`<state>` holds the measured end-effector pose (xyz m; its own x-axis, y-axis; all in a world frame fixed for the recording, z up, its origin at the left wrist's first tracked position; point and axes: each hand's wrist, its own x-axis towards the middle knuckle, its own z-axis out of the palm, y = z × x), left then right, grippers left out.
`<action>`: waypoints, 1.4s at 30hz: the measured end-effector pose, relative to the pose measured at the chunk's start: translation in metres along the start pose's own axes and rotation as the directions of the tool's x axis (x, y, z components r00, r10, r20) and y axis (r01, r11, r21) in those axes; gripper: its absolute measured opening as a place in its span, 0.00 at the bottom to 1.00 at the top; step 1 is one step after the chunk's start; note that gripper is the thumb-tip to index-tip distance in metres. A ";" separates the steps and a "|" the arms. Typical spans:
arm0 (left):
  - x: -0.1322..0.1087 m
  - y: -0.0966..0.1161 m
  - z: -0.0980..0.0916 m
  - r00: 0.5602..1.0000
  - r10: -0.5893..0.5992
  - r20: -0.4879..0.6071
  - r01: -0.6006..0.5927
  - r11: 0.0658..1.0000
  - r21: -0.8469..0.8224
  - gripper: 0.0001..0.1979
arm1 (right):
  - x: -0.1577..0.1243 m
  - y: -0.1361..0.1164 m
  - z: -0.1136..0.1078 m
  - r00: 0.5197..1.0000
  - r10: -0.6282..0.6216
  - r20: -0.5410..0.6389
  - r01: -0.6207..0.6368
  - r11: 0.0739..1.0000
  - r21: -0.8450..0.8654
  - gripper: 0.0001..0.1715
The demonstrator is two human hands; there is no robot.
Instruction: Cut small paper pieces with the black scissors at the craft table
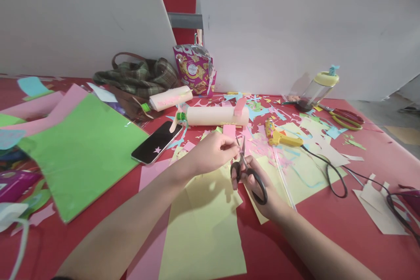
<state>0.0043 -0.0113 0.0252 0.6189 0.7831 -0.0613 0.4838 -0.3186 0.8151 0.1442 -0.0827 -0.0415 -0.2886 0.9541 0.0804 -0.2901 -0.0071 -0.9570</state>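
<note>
My right hand (259, 179) holds black-handled scissors (255, 182), fingers through the loops, blades parted and pointing away from me. My left hand (213, 152) is closed in a pinch right beside the blades; whatever is between its fingertips is too small to make out, with pinkish paper behind. Under both hands lie pale yellow paper sheets (203, 227), and a pink sheet (149, 218) shows at their left. Just beyond the hands a cream paper-wrapped bottle (213, 116) with a green cap lies on its side, a pink strip on it.
Left of my hands lie a phone (155, 142) with a pink star on it and a green sheet (85, 153). To the right are a yellow glue gun (282, 135) with a black cord, a clear jar (317, 89) and red-and-yellow-handled tools (346, 118). Paper scraps litter the red table (272, 249).
</note>
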 end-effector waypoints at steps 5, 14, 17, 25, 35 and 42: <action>-0.001 0.005 0.003 1.000 -0.004 0.022 0.008 0.989 -0.146 0.11 | 0.000 0.000 0.000 1.000 -0.011 -0.011 0.011 1.000 0.014 0.16; -0.001 0.006 0.013 0.998 -0.014 0.061 0.035 0.935 -0.352 0.12 | 0.000 0.002 0.001 0.999 -0.025 -0.032 0.025 1.000 -0.011 0.16; -0.001 0.004 0.017 0.999 -0.027 0.030 0.036 0.929 -0.368 0.12 | 0.000 0.003 0.002 0.998 -0.040 -0.049 0.039 0.999 -0.011 0.14; -0.002 0.000 0.025 1.000 0.000 -0.020 -0.008 0.925 -0.380 0.12 | -0.001 0.006 0.003 0.994 -0.051 -0.093 0.048 0.998 -0.027 0.13; -0.001 0.000 0.028 0.998 -0.019 -0.055 -0.003 0.927 -0.374 0.12 | -0.001 0.005 0.002 0.994 -0.040 -0.098 0.034 0.997 -0.065 0.12; -0.001 -0.001 0.030 0.999 -0.033 -0.039 0.013 0.908 -0.419 0.12 | -0.001 0.004 0.004 0.994 -0.037 -0.104 0.026 0.994 -0.104 0.11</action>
<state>0.0222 -0.0275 0.0072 0.5779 0.8135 -0.0652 0.1879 -0.0549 0.9807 0.1404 -0.0851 -0.0440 -0.1811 0.9797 0.0860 -0.2013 0.0486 -0.9783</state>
